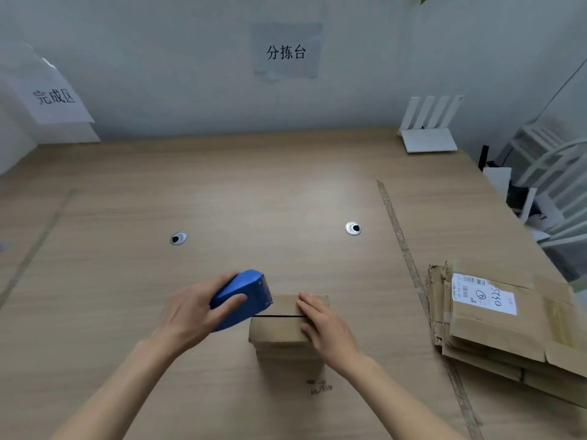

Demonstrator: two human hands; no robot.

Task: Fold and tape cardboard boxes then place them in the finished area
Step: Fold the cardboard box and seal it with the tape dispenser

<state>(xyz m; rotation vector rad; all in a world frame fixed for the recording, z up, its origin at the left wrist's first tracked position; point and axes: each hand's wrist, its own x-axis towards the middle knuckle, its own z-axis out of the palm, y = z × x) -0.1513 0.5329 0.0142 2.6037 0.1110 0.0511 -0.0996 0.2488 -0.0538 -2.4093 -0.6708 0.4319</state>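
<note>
A small brown cardboard box stands upright on the wooden table, its two top flaps folded down with a dark seam between them. My right hand lies flat on the right part of the top, pressing the flaps. My left hand grips a blue tape dispenser, whose front end sits at the box's upper left edge. No tape is visible on the seam.
A stack of flattened cardboard boxes with a white label lies at the right. A tape strip runs along the table. Two round grommets sit mid-table. A white router stands at the back right; a paper sign hangs at the left.
</note>
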